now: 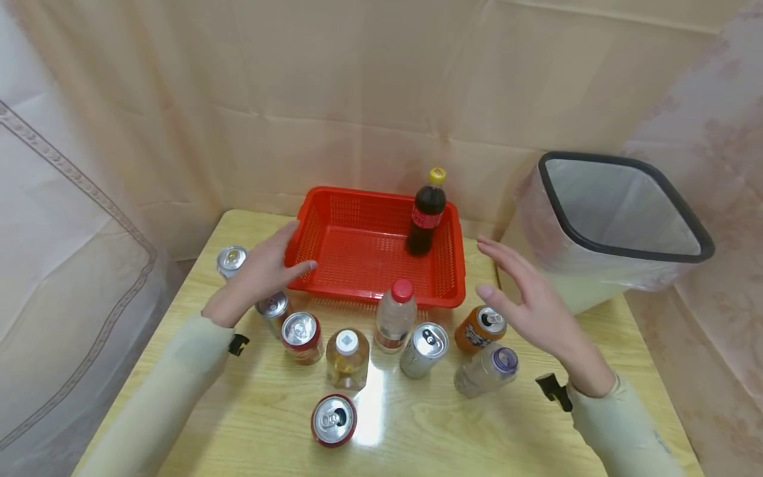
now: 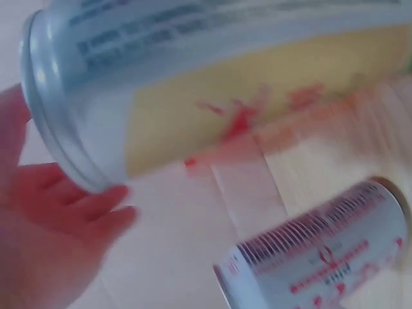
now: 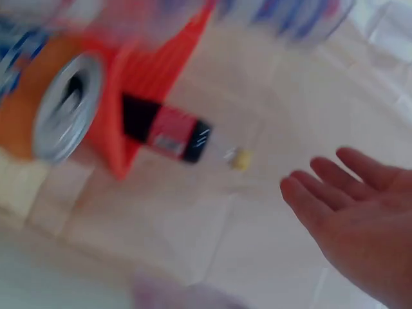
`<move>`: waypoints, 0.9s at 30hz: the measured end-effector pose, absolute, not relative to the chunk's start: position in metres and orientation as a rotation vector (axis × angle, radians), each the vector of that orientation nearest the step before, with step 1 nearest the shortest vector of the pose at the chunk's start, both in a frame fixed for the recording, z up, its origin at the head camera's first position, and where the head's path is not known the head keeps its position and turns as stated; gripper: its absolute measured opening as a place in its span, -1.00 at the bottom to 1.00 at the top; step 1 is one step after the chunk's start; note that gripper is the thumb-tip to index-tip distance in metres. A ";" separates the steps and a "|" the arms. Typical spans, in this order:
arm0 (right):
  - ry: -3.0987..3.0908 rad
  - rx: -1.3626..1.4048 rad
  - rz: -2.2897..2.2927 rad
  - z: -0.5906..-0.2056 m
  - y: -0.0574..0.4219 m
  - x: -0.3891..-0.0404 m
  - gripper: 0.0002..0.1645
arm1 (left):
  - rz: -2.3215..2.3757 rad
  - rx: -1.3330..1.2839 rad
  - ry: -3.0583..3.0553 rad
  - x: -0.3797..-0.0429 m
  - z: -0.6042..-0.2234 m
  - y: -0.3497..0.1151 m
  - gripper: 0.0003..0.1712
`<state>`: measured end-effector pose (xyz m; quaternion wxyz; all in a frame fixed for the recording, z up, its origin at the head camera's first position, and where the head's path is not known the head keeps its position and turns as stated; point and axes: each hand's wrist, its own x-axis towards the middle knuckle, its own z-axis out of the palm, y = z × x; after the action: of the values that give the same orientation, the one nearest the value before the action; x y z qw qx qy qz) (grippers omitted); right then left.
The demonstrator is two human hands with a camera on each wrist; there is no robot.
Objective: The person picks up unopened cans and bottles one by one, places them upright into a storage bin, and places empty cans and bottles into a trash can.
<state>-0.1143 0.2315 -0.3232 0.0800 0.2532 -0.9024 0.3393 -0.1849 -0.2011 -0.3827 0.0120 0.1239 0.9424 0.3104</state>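
My left hand [image 1: 259, 271] is held out beside the left end of the red basket [image 1: 387, 291], fingers straight and thumb apart, holding nothing. In the left wrist view its fingers overlap the rim of a pale can [image 2: 96, 77] close to the camera. My right hand [image 1: 533, 305] reaches past the basket's right side with fingers extended and nothing in them. Below it stand an orange can [image 1: 471, 334] and an uncapped clear bottle [image 1: 479, 374]. A full cola bottle [image 1: 424, 215] with a yellow cap stands inside the basket at its right end.
In front of the basket are a red-capped bottle [image 1: 393, 321], a silver can [image 1: 420, 361], a white-capped bottle [image 1: 348, 371], a red can [image 1: 306, 348] and another red-rimmed can [image 1: 334, 421]. Two cans stand near my left wrist. A lined bin [image 1: 572, 238] stands at right.
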 end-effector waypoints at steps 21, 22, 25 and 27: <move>-3.170 0.730 0.950 -0.398 0.256 -0.210 0.13 | 1.957 0.024 3.300 -0.149 -0.436 -0.277 -0.06; -3.185 0.718 0.935 -0.400 0.256 -0.211 0.16 | 1.945 -0.022 3.239 -0.149 -0.438 -0.280 -0.01; -3.226 0.710 0.846 -0.407 0.255 -0.215 0.22 | 1.930 -0.142 3.016 -0.151 -0.445 -0.286 0.13; -3.258 0.709 0.767 -0.411 0.254 -0.217 0.26 | 1.919 -0.193 2.869 -0.154 -0.449 -0.289 0.17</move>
<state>-0.2166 0.2544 -0.4112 -0.1394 0.2052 -0.9430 0.2220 -0.1536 -0.2894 -0.4492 -0.1570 -0.0551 0.8196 0.5483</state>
